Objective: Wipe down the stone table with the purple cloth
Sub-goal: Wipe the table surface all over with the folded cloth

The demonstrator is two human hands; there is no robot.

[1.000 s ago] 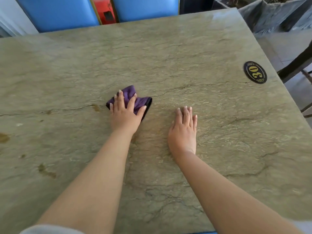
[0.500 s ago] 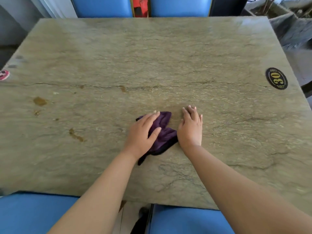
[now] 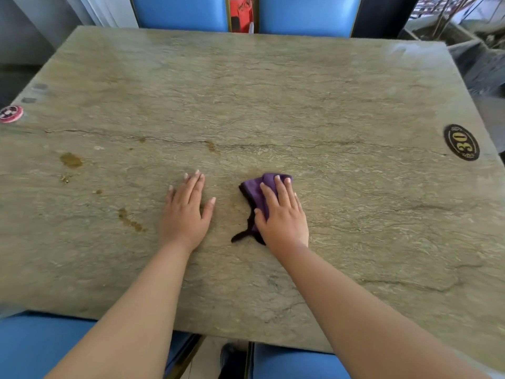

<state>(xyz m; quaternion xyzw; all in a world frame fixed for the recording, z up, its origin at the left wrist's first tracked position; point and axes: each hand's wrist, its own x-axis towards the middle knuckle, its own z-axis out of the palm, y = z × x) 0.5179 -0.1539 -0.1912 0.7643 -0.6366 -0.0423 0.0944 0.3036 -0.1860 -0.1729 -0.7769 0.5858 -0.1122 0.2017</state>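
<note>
The veined, rough grey-green stone worktop (image 3: 273, 91) carries brown stains (image 3: 71, 160) toward 9 o'clock. The soft, crumpled purple cloth (image 3: 252, 191) lies near its centre, long axis running 12 to 6 o'clock, its thin tail pointing to 7 o'clock. The right hand (image 3: 282, 214) presses it flat, grip open. The left hand (image 3: 188, 212) rests flat beside it, grip open.

Standing at the far edge, two blue padded chair backs (image 3: 180, 12) with a red object (image 3: 241, 12) showing between them. Sitting below the near edge, two more blue seats (image 3: 32, 348). Showing grey floor (image 3: 489, 110) at right, daylight falling softly.
</note>
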